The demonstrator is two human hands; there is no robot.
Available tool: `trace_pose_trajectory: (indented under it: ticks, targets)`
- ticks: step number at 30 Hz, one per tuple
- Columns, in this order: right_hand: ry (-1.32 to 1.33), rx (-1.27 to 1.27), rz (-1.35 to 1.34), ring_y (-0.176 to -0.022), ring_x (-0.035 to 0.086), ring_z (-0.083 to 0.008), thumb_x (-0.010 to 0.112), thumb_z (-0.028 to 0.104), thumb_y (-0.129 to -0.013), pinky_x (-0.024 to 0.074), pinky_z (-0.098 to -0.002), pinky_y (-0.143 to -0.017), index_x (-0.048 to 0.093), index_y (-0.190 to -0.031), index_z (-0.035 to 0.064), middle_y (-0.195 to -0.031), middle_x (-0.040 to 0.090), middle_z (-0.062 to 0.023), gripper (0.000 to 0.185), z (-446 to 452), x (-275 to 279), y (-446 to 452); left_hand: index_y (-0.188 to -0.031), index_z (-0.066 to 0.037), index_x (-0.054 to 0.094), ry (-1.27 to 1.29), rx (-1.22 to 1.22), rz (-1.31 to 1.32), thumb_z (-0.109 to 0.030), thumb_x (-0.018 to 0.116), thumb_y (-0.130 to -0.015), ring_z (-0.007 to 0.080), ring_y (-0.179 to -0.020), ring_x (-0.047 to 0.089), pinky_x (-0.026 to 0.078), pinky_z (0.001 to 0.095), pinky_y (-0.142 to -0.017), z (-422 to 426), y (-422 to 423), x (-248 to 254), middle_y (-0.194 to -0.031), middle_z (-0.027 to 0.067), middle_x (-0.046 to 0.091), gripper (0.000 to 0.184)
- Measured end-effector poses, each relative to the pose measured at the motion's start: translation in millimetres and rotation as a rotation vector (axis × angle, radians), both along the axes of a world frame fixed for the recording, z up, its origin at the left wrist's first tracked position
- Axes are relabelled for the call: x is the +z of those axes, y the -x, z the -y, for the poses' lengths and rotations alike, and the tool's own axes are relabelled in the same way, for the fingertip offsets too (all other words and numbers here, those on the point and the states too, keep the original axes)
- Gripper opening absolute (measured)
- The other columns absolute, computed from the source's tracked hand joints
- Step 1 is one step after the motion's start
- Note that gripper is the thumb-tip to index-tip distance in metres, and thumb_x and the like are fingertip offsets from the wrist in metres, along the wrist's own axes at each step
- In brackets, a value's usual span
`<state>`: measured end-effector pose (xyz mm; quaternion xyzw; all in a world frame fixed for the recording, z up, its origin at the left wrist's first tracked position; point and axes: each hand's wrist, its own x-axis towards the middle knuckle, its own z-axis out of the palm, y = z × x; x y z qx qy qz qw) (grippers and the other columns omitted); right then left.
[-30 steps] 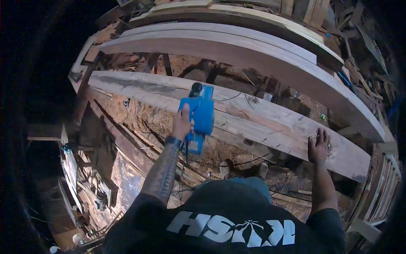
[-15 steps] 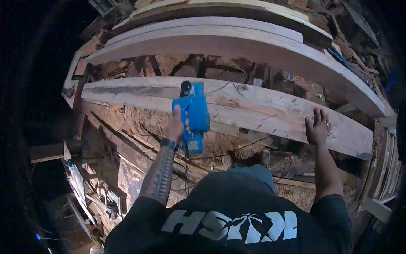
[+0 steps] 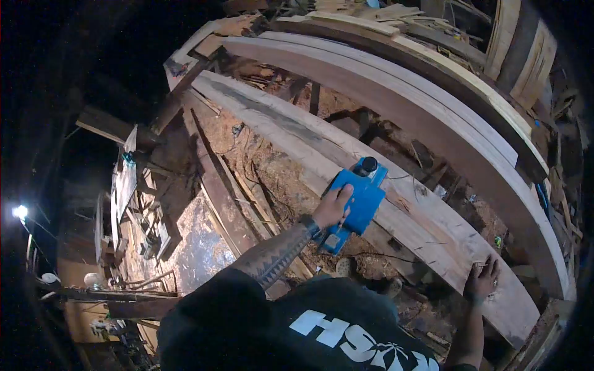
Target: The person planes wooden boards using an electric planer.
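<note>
A blue power planer (image 3: pixel 365 201) with a black front knob rests across a long pale plank (image 3: pixel 433 232). My left hand (image 3: pixel 333 207) is closed around the planer's handle, on the near side of the plank. Near the plank's right end, my right hand (image 3: pixel 482 279) lies on the wood with its fingers spread, holding nothing. Dark marks and a darker strip run along the plank's face. The planer's underside is hidden.
Beyond the plank, a thick beam (image 3: pixel 396 99) and further boards run roughly alongside it. Wood shavings (image 3: pixel 266 161) cover the ground. Scrap wood lies at the left, and a bright lamp (image 3: pixel 20 212) shines at the far left. Upright boards (image 3: pixel 529 59) stand at the upper right.
The view has turned, so the plank now slants down to the right. My left hand keeps hold of the planer, and my right hand remains near the plank's right end.
</note>
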<state>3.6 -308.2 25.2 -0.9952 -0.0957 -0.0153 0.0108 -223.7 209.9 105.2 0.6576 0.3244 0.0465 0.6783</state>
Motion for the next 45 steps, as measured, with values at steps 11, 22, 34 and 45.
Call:
trace_pose_trajectory:
  ticks: [11, 22, 34, 45]
  targets:
    - [-0.117, 0.088, -0.020, -0.154, 0.030, -0.0457, 0.058, 0.053, -0.100, 0.0186, -0.0610, -0.124, 0.044, -0.161, 0.0152, -0.166, 0.037, -0.0201, 0.072, 25, -22, -9, -0.109, -0.008, 0.059, 0.061, 0.048, 0.001, -0.065, 0.051, -0.106, 0.0122, -0.059, 0.053, 0.044, 0.0324, -0.049, -23, -40, -31, -0.075, 0.0032, 0.056, 0.057]
    - [-0.087, -0.057, -0.032, -0.157, 0.026, -0.0425, 0.056, 0.064, -0.097, 0.0134, -0.0623, -0.125, 0.042, -0.162, 0.0258, -0.168, 0.037, -0.0143, 0.077, 3, -2, -2, -0.098, -0.009, 0.057, 0.009, 0.005, -0.111, -0.074, 0.045, -0.103, 0.0158, -0.047, 0.051, 0.045, 0.0351, -0.044, -25, -43, 2, -0.063, 0.0035, 0.053, 0.066]
    - [-0.108, -0.073, -0.045, -0.158, 0.024, -0.0418, 0.057, 0.063, -0.097, 0.0115, -0.0620, -0.126, 0.042, -0.162, 0.0270, -0.169, 0.035, -0.0123, 0.075, 8, -6, -2, -0.099, -0.009, 0.058, 0.062, -0.017, -0.083, -0.071, 0.043, -0.105, 0.0153, -0.045, 0.049, 0.041, 0.0338, -0.043, 6, -9, -9, -0.061, 0.0032, 0.053, 0.065]
    - [-0.114, -0.076, -0.047, -0.158, 0.024, -0.0412, 0.061, 0.061, -0.096, 0.0144, -0.0611, -0.126, 0.043, -0.161, 0.0283, -0.169, 0.035, -0.0119, 0.075, 4, -1, -1, -0.100, -0.008, 0.058, 0.053, -0.060, -0.144, -0.069, 0.041, -0.107, 0.0156, -0.051, 0.051, 0.043, 0.0341, -0.048, 11, -53, 9, -0.063, 0.0028, 0.053, 0.063]
